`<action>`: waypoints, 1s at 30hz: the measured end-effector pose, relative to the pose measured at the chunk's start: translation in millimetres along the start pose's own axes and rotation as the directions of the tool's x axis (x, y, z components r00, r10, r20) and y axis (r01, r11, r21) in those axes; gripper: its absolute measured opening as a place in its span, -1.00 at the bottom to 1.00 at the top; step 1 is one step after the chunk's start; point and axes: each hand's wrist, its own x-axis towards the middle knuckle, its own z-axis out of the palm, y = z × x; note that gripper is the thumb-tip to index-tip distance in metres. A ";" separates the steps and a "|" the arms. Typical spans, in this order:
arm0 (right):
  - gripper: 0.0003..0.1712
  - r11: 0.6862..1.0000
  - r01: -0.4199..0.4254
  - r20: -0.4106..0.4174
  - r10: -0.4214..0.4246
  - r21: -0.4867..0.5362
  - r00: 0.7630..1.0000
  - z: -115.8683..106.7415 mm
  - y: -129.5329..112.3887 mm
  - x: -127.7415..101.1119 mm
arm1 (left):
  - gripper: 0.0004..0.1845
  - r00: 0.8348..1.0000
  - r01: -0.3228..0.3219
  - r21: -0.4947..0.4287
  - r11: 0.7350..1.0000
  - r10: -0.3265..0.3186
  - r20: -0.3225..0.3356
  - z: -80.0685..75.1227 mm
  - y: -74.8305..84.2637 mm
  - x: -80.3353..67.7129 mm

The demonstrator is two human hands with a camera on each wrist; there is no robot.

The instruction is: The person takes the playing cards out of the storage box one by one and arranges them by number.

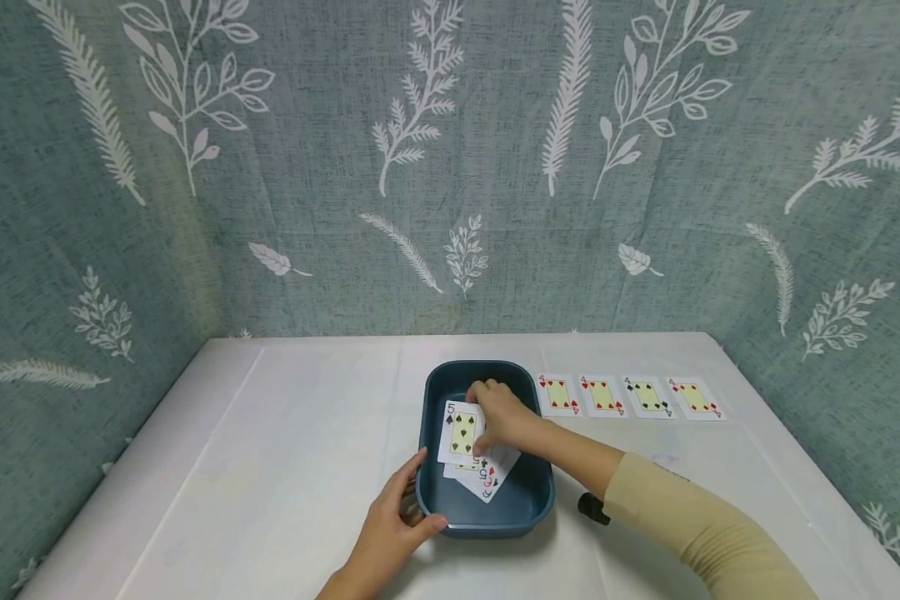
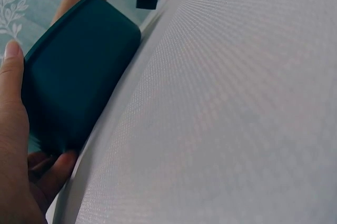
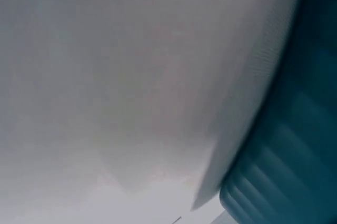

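A dark blue plastic tub (image 1: pixel 487 527) stands on the white table. My left hand (image 1: pixel 396 521) grips its near left corner, thumb at the near rim and fingers along the left side; the left wrist view shows this hand (image 2: pixel 50 179) around the tub wall (image 2: pixel 81 71). Inside lie loose playing cards, a five of spades (image 1: pixel 462 429) on top and more fives (image 1: pixel 489 483) fanned beneath. Reaching in over the right rim, my right hand (image 1: pixel 501 414) pinches the five of spades by its right edge. Only the tub's outside (image 3: pixel 284 166) and table appear in the right wrist view.
Right of the tub, several fours lie face up in a row, from a red card (image 1: pixel 558 395) beside the rim to a four of diamonds (image 1: pixel 695 398). A small black piece (image 1: pixel 594 508) shows under the right forearm. Leaf-patterned green cloth (image 1: pixel 450 167) hangs behind the table.
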 end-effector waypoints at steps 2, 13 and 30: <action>-0.31 0.999 0.016 -0.022 -0.015 0.043 1.000 0.2 -0.1 -1.6 | -0.15 1.000 -0.004 0.003 1.000 0.004 -0.002 0.3 -0.3 0.1; -0.74 0.979 0.061 -0.140 -0.033 0.194 0.990 -4.8 -3.2 -7.2 | -0.16 1.000 0.001 -0.002 1.000 -0.001 0.000 0.2 1.2 -0.9; -0.74 0.805 0.009 -0.073 0.042 0.593 0.996 -20.9 -4.4 -14.7 | -0.18 1.000 -0.025 0.026 0.999 0.025 -0.005 -0.1 -0.5 -0.5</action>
